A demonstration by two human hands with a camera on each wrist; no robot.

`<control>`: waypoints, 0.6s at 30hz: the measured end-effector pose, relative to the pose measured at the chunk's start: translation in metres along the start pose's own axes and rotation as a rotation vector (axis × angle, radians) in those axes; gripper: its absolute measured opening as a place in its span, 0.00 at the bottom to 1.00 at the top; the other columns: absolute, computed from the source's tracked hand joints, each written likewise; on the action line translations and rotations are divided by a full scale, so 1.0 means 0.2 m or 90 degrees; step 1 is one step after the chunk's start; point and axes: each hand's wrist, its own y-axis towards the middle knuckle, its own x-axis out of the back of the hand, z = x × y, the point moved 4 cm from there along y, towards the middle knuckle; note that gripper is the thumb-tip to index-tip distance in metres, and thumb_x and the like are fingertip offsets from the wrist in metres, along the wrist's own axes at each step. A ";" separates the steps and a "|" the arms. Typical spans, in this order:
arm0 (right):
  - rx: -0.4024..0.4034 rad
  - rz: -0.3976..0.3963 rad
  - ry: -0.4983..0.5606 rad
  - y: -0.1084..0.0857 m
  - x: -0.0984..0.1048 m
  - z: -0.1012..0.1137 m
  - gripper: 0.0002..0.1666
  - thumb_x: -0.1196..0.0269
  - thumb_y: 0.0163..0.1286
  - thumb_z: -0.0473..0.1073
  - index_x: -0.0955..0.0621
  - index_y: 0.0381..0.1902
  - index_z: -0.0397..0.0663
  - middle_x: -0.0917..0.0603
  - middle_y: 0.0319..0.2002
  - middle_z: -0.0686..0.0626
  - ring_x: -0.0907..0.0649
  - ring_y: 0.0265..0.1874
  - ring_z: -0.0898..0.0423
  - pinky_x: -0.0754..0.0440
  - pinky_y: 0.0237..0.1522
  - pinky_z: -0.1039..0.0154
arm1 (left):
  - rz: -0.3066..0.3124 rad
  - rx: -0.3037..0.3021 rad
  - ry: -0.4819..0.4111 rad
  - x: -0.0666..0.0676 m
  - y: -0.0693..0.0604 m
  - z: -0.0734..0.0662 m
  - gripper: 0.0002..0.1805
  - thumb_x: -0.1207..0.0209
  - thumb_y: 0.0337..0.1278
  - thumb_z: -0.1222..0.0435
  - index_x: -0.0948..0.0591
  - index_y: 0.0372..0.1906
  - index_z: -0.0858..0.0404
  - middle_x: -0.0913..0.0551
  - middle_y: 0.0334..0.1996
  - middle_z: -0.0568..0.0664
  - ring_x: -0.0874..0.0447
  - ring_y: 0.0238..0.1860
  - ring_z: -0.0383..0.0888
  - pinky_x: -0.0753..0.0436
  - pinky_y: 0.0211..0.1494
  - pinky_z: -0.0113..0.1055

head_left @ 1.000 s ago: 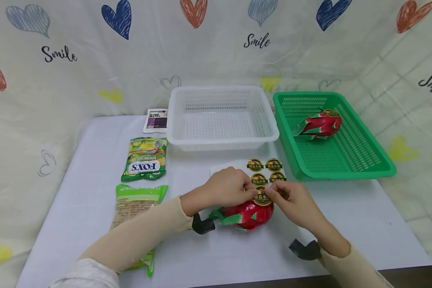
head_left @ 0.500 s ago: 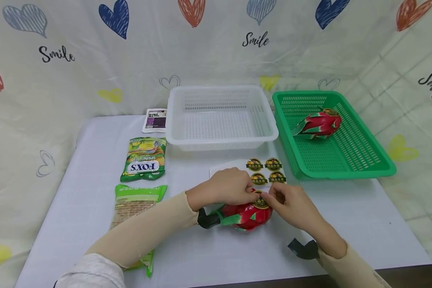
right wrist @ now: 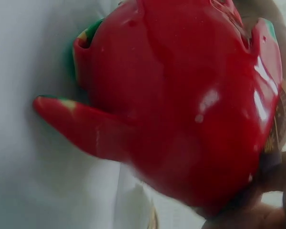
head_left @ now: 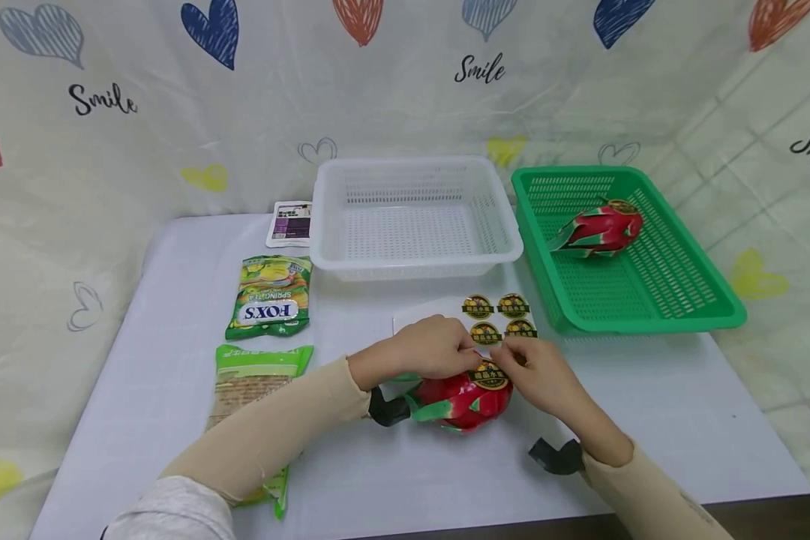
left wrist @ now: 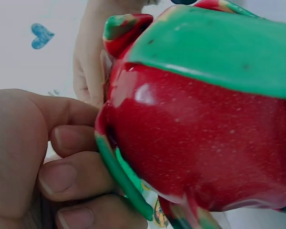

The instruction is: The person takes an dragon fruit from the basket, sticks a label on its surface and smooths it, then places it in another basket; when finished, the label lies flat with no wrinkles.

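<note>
A red dragon fruit [head_left: 439, 397] with green leaf tips lies on the white table. A round black-and-gold sticker [head_left: 490, 376] sits against its upper right side. My left hand [head_left: 432, 349] has curled fingers and pinches the sticker's upper left edge; in the left wrist view those curled fingers [left wrist: 69, 179] are beside the fruit. My right hand [head_left: 543, 375] pinches the sticker's top edge with thumb and forefinger. In the right wrist view the glossy fruit [right wrist: 181, 105] hides most of the sticker. Behind the hands lies a white sheet [head_left: 428, 310] of similar stickers.
A white basket [head_left: 418, 266] stands at the back. To its right, a green basket [head_left: 648, 328] holds another dragon fruit [head_left: 601, 229]. On the left are a FOX'S candy bag [head_left: 270, 296], a green-edged packet [head_left: 250, 390] under the left forearm, and a purple-and-white pouch [head_left: 290, 225].
The sticker has come down slightly onto the fruit, and more of its face shows between the hands. My right hand has shifted a little left. The fruit stays almost in place.
</note>
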 end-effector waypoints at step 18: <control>0.098 0.029 0.133 -0.11 -0.02 -0.10 0.14 0.34 0.74 0.39 0.30 0.35 0.49 0.32 0.26 0.54 0.31 0.17 0.65 0.30 0.15 0.68 | -0.012 0.001 0.008 -0.03 -0.03 0.02 0.35 0.30 0.56 0.38 0.37 0.11 0.51 0.41 0.08 0.38 0.43 0.12 0.32 0.48 0.16 0.26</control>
